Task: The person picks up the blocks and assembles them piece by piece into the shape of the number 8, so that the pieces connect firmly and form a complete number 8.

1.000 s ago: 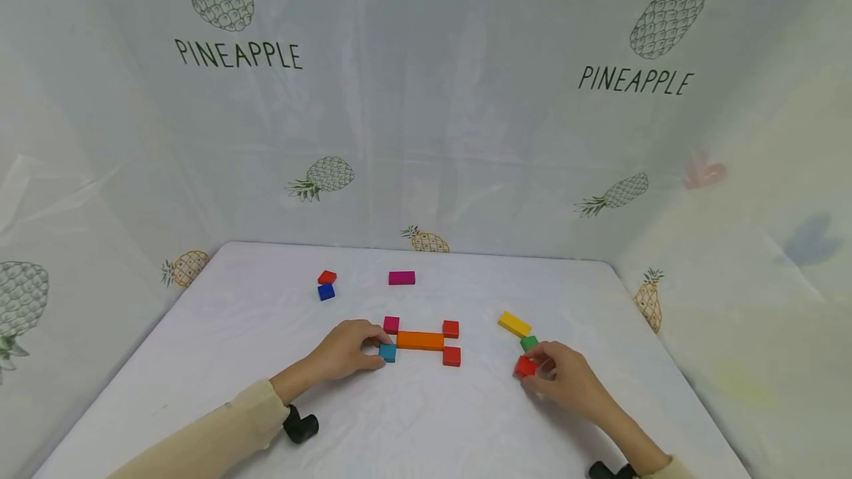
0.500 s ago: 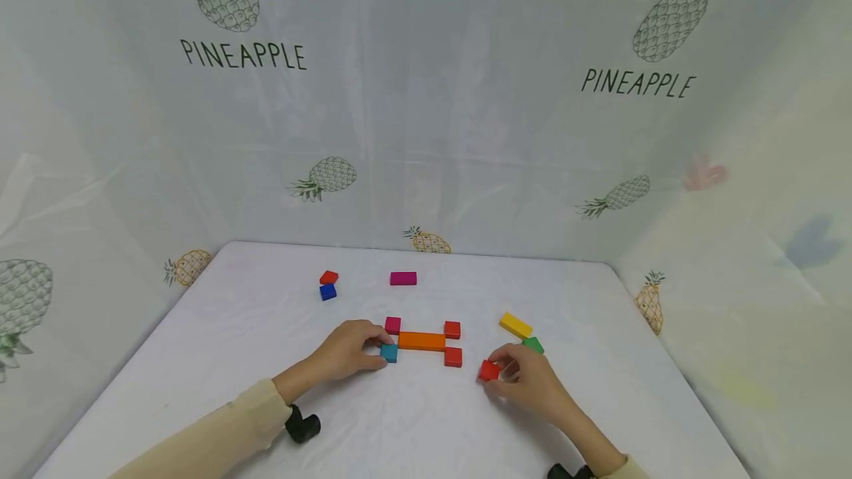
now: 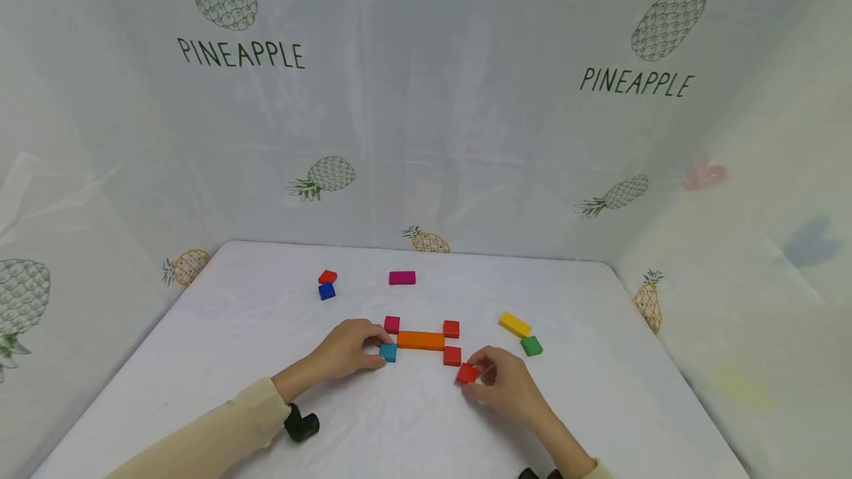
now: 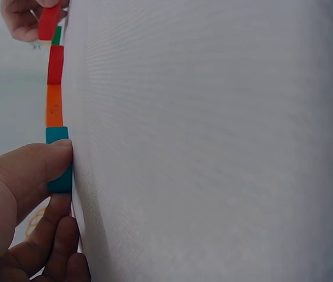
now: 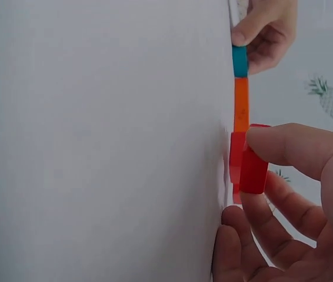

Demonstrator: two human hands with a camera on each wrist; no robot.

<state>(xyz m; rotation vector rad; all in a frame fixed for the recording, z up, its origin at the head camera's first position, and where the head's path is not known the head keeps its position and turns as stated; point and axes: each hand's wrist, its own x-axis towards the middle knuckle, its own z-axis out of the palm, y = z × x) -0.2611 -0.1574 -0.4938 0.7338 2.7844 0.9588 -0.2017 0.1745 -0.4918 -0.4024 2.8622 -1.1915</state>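
Observation:
My left hand (image 3: 347, 350) grips a teal block (image 3: 388, 352) between thumb and fingers at the left end of a long orange block (image 3: 421, 341). A magenta block (image 3: 392, 324) lies just behind the teal one. At the orange block's right end are two red blocks, a rear one (image 3: 451, 329) and a front one (image 3: 452, 356). My right hand (image 3: 504, 384) pinches another red block (image 3: 467, 374), near the front red block's right corner. In the right wrist view this held red block (image 5: 253, 170) appears slightly raised off the cloth, between thumb and fingertips.
To the right lie a yellow block (image 3: 515, 324) and a green block (image 3: 532, 346). Further back are a purple block (image 3: 402, 278), an orange-red block (image 3: 328, 277) and a blue block (image 3: 326, 291). A pineapple-print curtain (image 3: 426, 131) hangs behind the white-covered table (image 3: 373, 435).
My right hand has carried the red block leftward from beside the green block to near the front red block. The left hand has stayed at the teal block.

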